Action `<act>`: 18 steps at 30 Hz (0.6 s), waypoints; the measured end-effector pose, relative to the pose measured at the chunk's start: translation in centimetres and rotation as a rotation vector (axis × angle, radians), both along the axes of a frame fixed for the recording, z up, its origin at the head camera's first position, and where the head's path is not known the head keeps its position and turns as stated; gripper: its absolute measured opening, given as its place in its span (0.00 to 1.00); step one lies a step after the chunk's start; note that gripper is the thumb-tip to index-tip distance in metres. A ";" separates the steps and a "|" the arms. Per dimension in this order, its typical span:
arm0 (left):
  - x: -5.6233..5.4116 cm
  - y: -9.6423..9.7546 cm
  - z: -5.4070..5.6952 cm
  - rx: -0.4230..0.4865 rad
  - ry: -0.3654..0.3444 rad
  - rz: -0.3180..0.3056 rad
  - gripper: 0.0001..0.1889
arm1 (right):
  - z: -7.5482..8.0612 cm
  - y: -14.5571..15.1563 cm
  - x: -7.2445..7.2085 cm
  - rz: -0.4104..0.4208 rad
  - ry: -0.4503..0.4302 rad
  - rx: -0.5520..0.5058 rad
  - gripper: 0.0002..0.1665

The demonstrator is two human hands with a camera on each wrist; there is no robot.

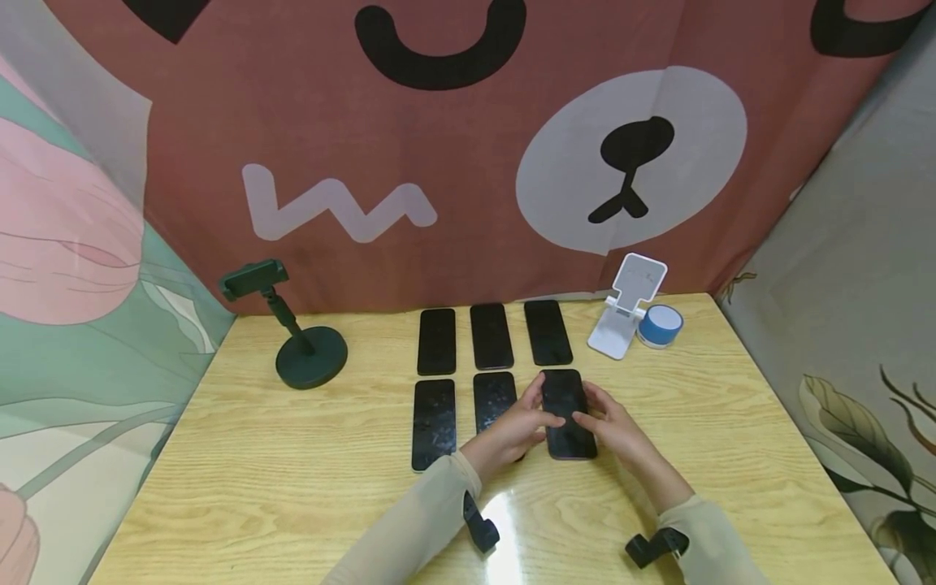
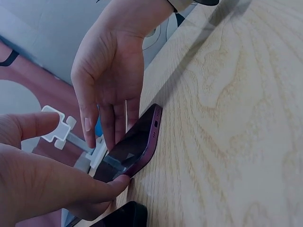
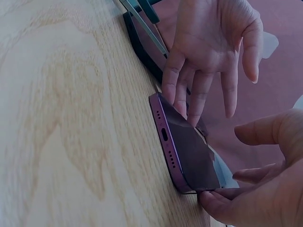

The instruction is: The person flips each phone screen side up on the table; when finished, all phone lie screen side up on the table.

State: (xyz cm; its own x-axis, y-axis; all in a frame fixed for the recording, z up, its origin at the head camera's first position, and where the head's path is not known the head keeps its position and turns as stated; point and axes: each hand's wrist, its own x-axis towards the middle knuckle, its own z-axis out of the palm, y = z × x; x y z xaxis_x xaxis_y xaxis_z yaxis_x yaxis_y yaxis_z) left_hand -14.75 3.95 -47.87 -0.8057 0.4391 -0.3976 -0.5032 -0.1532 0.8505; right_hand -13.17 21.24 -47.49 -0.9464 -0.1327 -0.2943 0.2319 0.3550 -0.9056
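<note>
A dark smartphone with a purple frame (image 1: 566, 410) lies screen up on the table, at the right end of the nearer of two rows of phones. Along its left edge my left hand (image 1: 515, 426) touches it with fairly straight fingers, the thumb over the screen. On the opposite side, my right hand (image 1: 613, 422) has its fingertips at the edge and its thumb raised above the glass. Both wrist views show the purple phone (image 3: 189, 146) flat on the wood, its charging port end toward me. My left forearm and hand partly cover the neighbouring phone (image 1: 495, 396).
Three black phones, including the middle one (image 1: 492, 336), form the back row. Another phone (image 1: 434, 424) lies at the near left. A dark green phone stand (image 1: 310, 357) stands left; a white folding stand (image 1: 617, 329) and a blue-and-white round container (image 1: 661, 326) are at back right.
</note>
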 end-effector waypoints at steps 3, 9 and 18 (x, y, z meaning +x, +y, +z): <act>0.0 -0.3 0.0 -0.003 0.010 -0.017 0.48 | 0.0 0.0 0.0 -0.002 -0.003 0.000 0.37; -0.3 -1.5 0.4 -0.004 0.015 -0.060 0.45 | 0.1 -0.1 -0.2 0.006 0.008 -0.011 0.37; -0.8 -4.2 1.4 0.136 0.089 -0.102 0.39 | 0.5 0.9 -0.5 0.037 0.028 -0.033 0.34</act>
